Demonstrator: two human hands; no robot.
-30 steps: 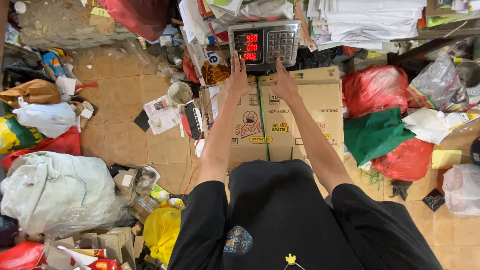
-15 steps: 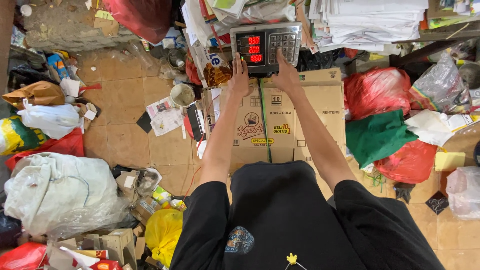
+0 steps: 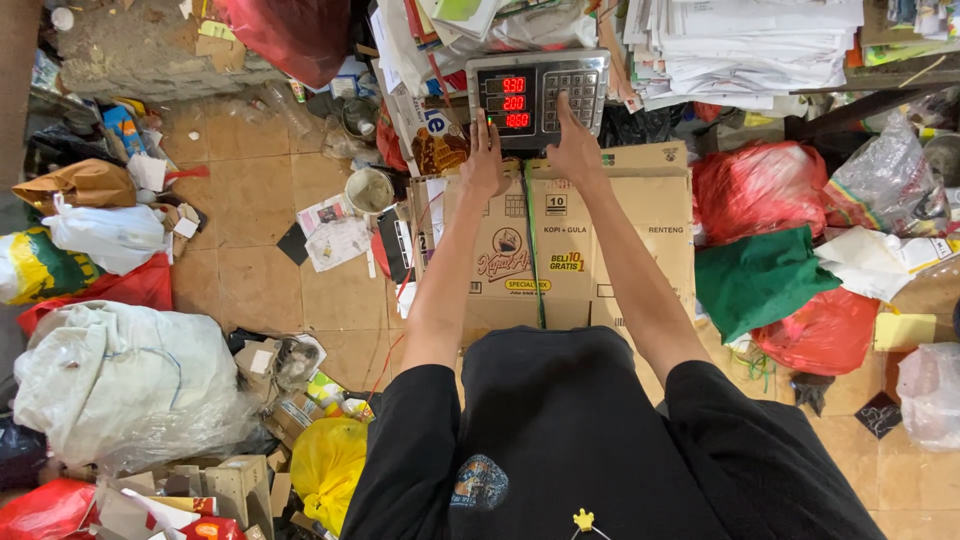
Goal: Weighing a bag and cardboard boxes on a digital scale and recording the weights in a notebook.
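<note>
**Both hands at the weighing scale above a bundle of flattened cartons**

At the far left lie a white sack (image 3: 120, 385), a brown paper bag (image 3: 80, 183) and, lower down, a yellow plastic bag (image 3: 325, 465) on the tiled floor.

Toward the middle, the left hand (image 3: 484, 160) reaches forward with the arm nearly straight. Its fingers are stretched out and loose, gripping nothing; the fingertips touch the lower left edge of the digital scale (image 3: 538, 95), beside its red number display, while the palm rests over the top edge of the flattened cardboard boxes (image 3: 560, 250). These boxes lie flat just below the scale, tied lengthwise with a green strap (image 3: 533, 250) that runs between the two forearms.

The right hand (image 3: 574, 145) is also extended with the arm straight, the back of the hand upward. Its forefinger points ahead and presses on the scale's keypad (image 3: 572, 95); the other fingers are partly curled, holding nothing. The heel of this hand hovers over the cardboard's upper edge.

Further right sit stacks of white paper (image 3: 750, 45) above, red plastic bags (image 3: 755, 190) and a green cloth (image 3: 760, 280).
</note>
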